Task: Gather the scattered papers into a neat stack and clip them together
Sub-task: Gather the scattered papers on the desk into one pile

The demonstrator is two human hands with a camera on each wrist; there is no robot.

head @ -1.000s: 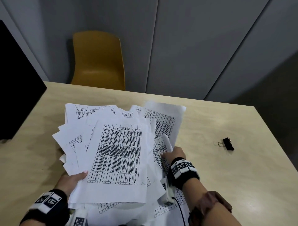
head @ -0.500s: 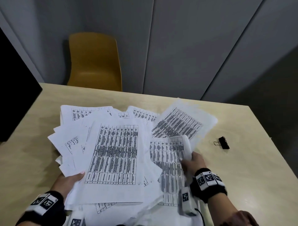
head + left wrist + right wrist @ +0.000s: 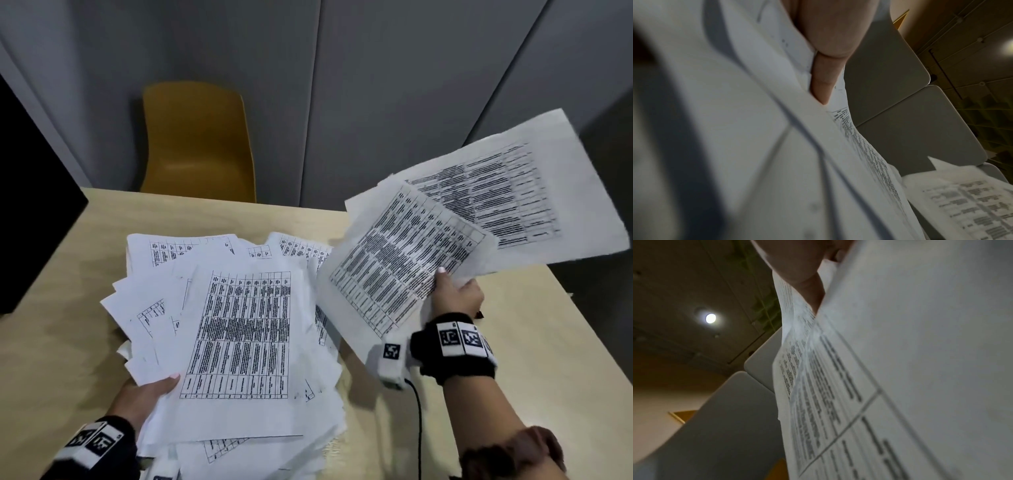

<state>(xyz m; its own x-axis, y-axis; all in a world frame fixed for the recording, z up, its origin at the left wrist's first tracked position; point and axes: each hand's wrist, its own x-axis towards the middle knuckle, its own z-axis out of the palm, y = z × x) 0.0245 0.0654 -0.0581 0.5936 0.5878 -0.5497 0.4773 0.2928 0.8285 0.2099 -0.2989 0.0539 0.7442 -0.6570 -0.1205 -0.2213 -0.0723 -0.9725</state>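
Observation:
A messy pile of printed papers (image 3: 239, 325) lies fanned on the wooden table (image 3: 534, 383). My left hand (image 3: 150, 394) holds the pile's near-left edge, thumb on top and fingers hidden beneath; the left wrist view shows that thumb (image 3: 828, 48) pressed on the sheets (image 3: 756, 146). My right hand (image 3: 455, 291) pinches two lifted sheets (image 3: 411, 246) by their lower edge, tilted in the air to the right of the pile. Those sheets (image 3: 900, 353) fill the right wrist view. A dark sliver of the black binder clip (image 3: 479, 313) peeks out behind the right wrist.
A yellow chair (image 3: 198, 144) stands behind the table's far edge against grey wall panels. A black screen (image 3: 30, 205) stands at the left. A black cable (image 3: 419, 421) hangs from the right wrist camera. Bare table shows on the right.
My right hand has pulled two sheets off the pile's right side and lifted them up and to the right. The left hand keeps its hold on the pile.

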